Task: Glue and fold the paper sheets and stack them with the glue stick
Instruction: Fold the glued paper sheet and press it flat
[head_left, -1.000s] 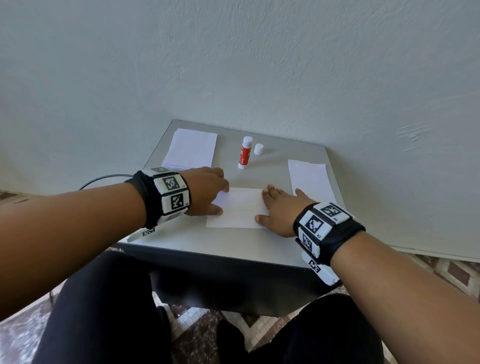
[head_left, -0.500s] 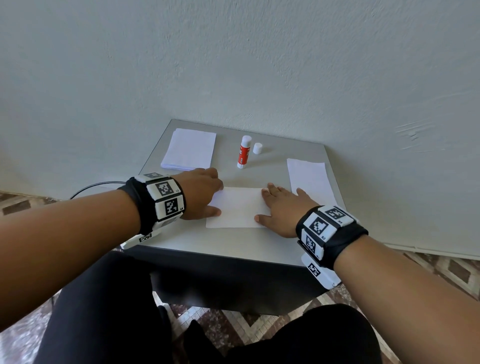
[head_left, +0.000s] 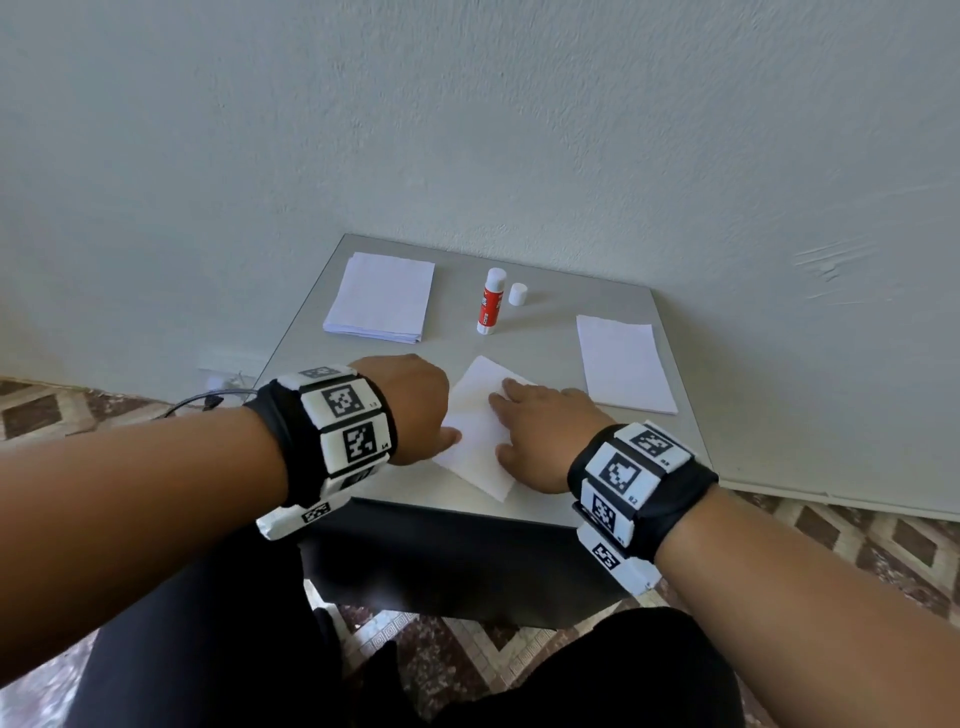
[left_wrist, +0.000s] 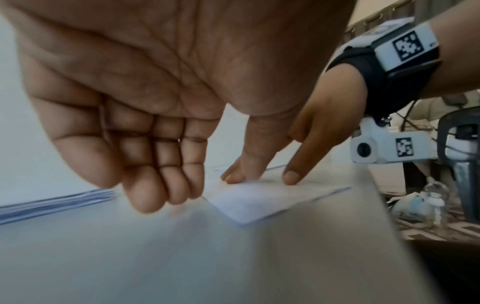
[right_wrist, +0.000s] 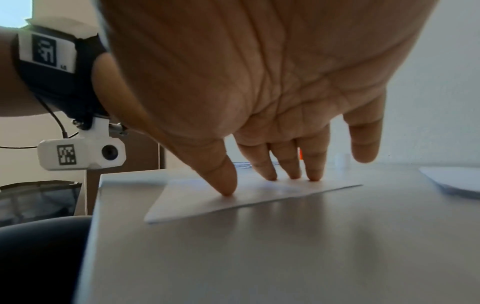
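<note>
Turned since half a second ago: folded paper sheet (head_left: 480, 441), then square to the bench (head_left: 363, 519) edge, now skewed diagonally near the front edge, one corner toward the far middle, the opposite corner toward the near right. White, flat, rectangular, long axis running from far left to near right. Pinned by the right hand (head_left: 545, 441), fingers (right_wrist: 291, 164) straight and slightly spread, thumb and three fingertips pressing down on the sheet, little finger lifted clear. Left hand (head_left: 410, 405) beside the sheet's left edge, fingers (left_wrist: 166, 185) loosely curled together above the bench, holding nothing; thumb tip seemingly at the paper's left corner, contact not certain. Glue stick (head_left: 491, 301) upright at the far middle of the bench, red body with white top, uncapped, its white cap (head_left: 518, 294) standing just beside on the right, same places as earlier. Stack of paper sheets (head_left: 379, 296) at the far left corner, white, long axis pointing away from the person. Second white pile of folded sheets (head_left: 623, 364) by the right edge, long axis likewise front to back, well apart from the pinned sheet.
</note>
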